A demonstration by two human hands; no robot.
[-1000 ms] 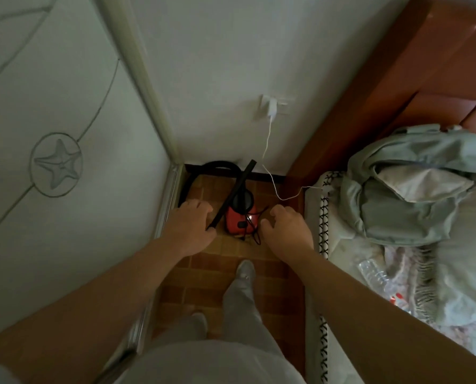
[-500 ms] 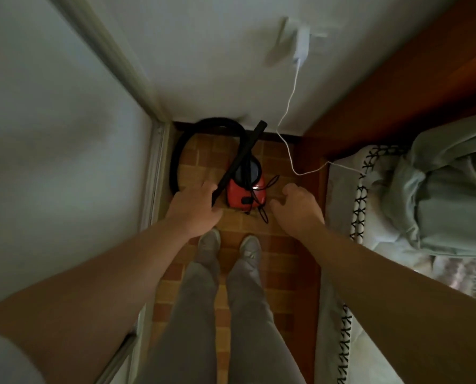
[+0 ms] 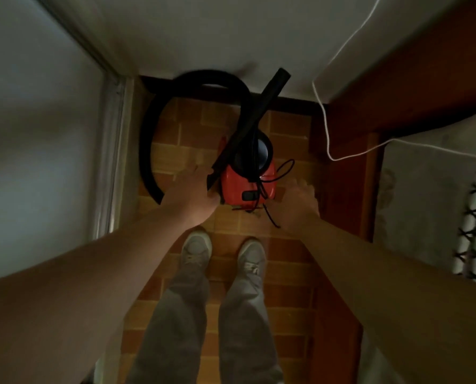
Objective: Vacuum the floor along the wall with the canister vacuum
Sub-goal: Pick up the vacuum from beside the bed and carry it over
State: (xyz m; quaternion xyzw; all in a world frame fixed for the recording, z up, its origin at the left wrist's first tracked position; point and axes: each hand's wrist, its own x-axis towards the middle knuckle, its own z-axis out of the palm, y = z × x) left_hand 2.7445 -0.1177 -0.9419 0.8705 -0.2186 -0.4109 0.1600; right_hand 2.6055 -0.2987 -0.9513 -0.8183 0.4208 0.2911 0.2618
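A small red canister vacuum (image 3: pixel 246 187) stands on the brown tiled floor (image 3: pixel 286 134) near the far wall (image 3: pixel 203 37). Its black hose (image 3: pixel 148 139) loops to the left and back along the wall. The black nozzle tube (image 3: pixel 259 112) slants up across the canister. My left hand (image 3: pixel 192 195) is at the lower end of the tube, fingers curled by it; whether it grips is unclear. My right hand (image 3: pixel 295 206) hovers to the right of the canister, fingers spread, over its black power cord (image 3: pixel 270 214).
A sliding door with a metal frame (image 3: pixel 112 151) closes the left side. A wooden bed frame (image 3: pixel 347 189) with a pale blanket (image 3: pixel 425 203) bounds the right. A white cable (image 3: pixel 325 120) hangs down the wall onto the bed. My two shoes (image 3: pixel 196 250) stand just behind the vacuum.
The view has tilted down and closer to the vacuum. Both hands have lowered toward it, the left reaching the tube's lower end and the right opening beside the canister.
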